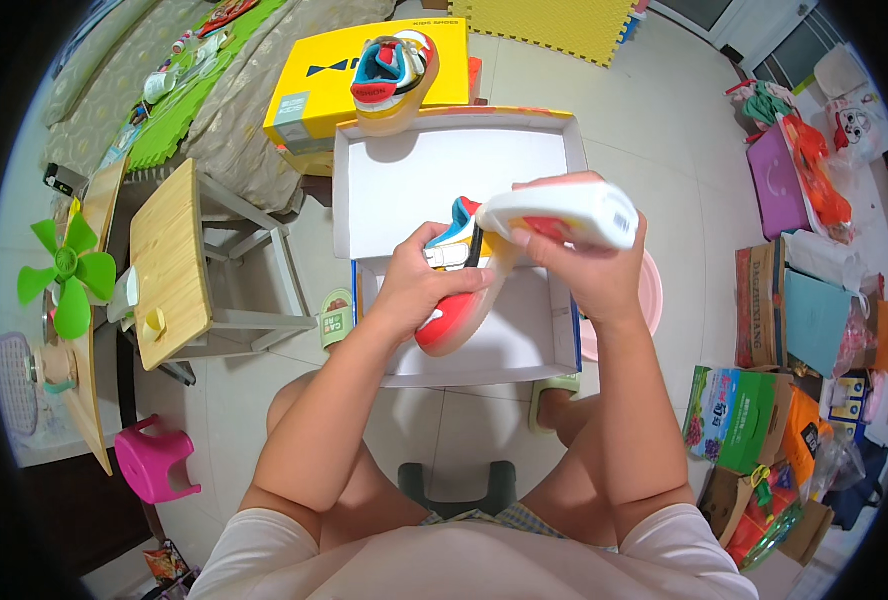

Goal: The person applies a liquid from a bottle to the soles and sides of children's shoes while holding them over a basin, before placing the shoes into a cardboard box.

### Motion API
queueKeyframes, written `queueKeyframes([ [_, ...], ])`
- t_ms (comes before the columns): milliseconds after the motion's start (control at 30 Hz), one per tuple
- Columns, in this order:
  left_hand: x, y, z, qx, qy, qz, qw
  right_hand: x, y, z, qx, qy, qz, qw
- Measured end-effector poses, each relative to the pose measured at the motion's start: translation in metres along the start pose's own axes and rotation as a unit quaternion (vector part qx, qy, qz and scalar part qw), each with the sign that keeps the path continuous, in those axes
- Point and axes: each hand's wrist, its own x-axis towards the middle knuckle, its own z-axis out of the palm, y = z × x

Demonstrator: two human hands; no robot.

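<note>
My left hand point(429, 281) grips a child's sneaker point(451, 326) in red, white, yellow and blue, tilted with its red toe towards me. In my right hand point(586, 262) is a white plastic bottle point(601, 214), tipped on its side. Its narrow end meets the sneaker near the ankle and sole; the exact contact point is hard to see. Below both hands lies an open shoebox point(549, 322) with a white inside, its lid point(459, 157) folded back. A matching sneaker point(395, 75) stands upright at the lid's far left corner, against a yellow shoebox point(309, 67).
A small wooden-topped table point(166, 262) stands to the left, near a green fan point(65, 262) and a pink stool point(155, 461). Behind my right forearm is a pink basin point(650, 292). Cartons point(744, 420) and a purple bin point(778, 184) line the right side.
</note>
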Motion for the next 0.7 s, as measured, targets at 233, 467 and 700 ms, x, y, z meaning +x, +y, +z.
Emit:
queueKeyframes([
  [233, 0.0023, -0.0007, -0.0018, -0.027, 0.003, 0.027, 0.999, -0.0015, 0.0011, 0.0018, 0.012, -0.043, -0.082, 0.996],
  [467, 0.0005, 0.0044, -0.0002, -0.005, -0.009, 0.013, 1.000, -0.0004, -0.0049, -0.0003, -0.044, 0.010, -0.089, 0.995],
  [700, 0.0046, -0.0040, -0.0047, 0.045, 0.005, 0.038, 0.998, 0.0008, -0.0053, 0.0012, -0.058, -0.077, -0.141, 0.985],
])
